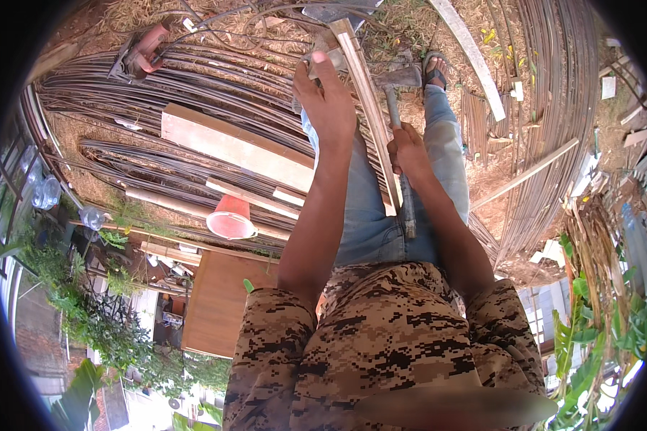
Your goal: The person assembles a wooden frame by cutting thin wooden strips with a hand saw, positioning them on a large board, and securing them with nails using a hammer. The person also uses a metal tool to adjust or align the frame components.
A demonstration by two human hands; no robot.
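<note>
A long, narrow wooden plank (361,86) slants between my legs, its near end at my thighs. My right hand (410,149) is wrapped round the grey handle (408,208) of a hatchet-like tool. Its broad, dull metal head (399,76) lies beyond the hand, just right of the plank and near my sandalled foot (436,70). On the plank's left, my left hand (326,97) is raised with its fingers apart and nothing in them. Some of its fingers are hidden from view.
Bundles of long steel rods (216,82) cover the ground at left, with more rods (553,93) at right. A thick timber (230,147), a red bucket (230,217) and a brown board (223,302) lie left. A pale curved strip (474,61) is at far right.
</note>
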